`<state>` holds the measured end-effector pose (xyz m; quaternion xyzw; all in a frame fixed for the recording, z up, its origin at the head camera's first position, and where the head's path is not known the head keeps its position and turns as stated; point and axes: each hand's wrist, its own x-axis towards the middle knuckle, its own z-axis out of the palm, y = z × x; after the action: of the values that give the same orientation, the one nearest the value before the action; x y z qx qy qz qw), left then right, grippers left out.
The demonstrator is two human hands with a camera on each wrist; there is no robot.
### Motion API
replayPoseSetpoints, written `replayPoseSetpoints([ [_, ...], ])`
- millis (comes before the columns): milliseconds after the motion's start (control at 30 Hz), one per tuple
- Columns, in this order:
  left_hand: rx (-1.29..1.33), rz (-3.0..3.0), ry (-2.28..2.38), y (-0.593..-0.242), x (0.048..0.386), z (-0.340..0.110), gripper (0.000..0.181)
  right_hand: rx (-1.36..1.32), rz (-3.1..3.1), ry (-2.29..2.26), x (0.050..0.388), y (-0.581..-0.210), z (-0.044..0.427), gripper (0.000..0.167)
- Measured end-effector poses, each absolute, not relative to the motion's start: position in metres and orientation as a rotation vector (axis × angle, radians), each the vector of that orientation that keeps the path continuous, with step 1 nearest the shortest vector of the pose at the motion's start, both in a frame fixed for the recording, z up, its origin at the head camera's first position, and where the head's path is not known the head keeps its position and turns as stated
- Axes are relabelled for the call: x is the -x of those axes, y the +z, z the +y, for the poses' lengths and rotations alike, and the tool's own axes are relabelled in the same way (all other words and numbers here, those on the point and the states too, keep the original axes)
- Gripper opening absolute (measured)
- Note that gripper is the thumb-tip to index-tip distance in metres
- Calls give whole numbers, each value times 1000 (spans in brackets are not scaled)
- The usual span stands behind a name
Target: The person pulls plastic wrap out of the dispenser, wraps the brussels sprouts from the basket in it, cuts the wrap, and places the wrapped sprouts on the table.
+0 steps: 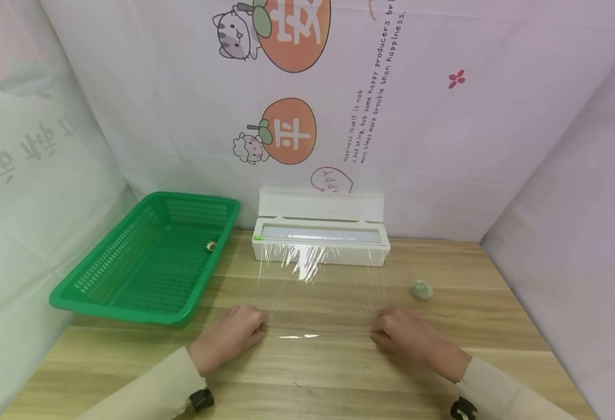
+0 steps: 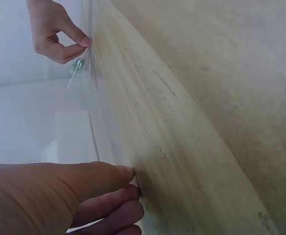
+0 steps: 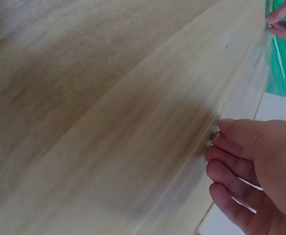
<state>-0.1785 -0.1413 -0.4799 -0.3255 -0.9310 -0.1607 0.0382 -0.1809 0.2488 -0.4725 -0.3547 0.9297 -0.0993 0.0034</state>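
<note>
My left grip [image 1: 230,337] is pinched, thumb against fingers, on the near left corner of the film [image 1: 318,309]; my right grip [image 1: 418,335] pinches the near right corner, thumb to forefinger, the other fingers curled loosely. Between them the clear film stretches just above the tabletop [image 1: 307,388], its near edge catching a thin line of light, its far end at the box.

On my far left stands the green basket [image 1: 129,316], with openwork sides and base; a small pale and dark piece [image 1: 210,246] sits inside by its right wall. Next comes my left sleeve [image 1: 150,388], with a black band [image 1: 201,399] at its cuff.

In the middle, beyond my hands, the white box [image 1: 385,256] lies lengthwise across the tabletop near the backdrop [image 1: 181,116]. Its lid [image 1: 320,205] is raised behind it, a bright green tab [image 1: 258,237] shows at its left end, and the film comes down over its front, creased and glinting.

Further right, beyond my right hand and apart from it, a small round pale-green thing [image 1: 420,290] rests on the tabletop; I cannot tell what it is. My right sleeve [image 1: 502,388] comes in last.
</note>
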Motion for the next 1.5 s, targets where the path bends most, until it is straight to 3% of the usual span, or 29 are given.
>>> replayPoseSetpoints([
  [267,936,-2812,-407,-482,174,-143,10,1042,3026,-415,178,-480,257,13],
  [567,897,-2816,-465,-476,171,-148,18,1179,3132,-413,177,-482,260,11],
  [767,905,-2832,-459,-467,170,-151,8,1105,3077,-396,176,-485,258,8],
  [967,936,-2825,-466,-437,165,-151,6,1092,3104,-410,178,-485,260,9],
  [1133,901,-2828,-436,-404,168,-159,18,1159,3153,-428,177,-484,265,12],
  [1500,784,-2821,-509,-339,216,-206,20,1189,3148,-405,177,-488,266,14],
])
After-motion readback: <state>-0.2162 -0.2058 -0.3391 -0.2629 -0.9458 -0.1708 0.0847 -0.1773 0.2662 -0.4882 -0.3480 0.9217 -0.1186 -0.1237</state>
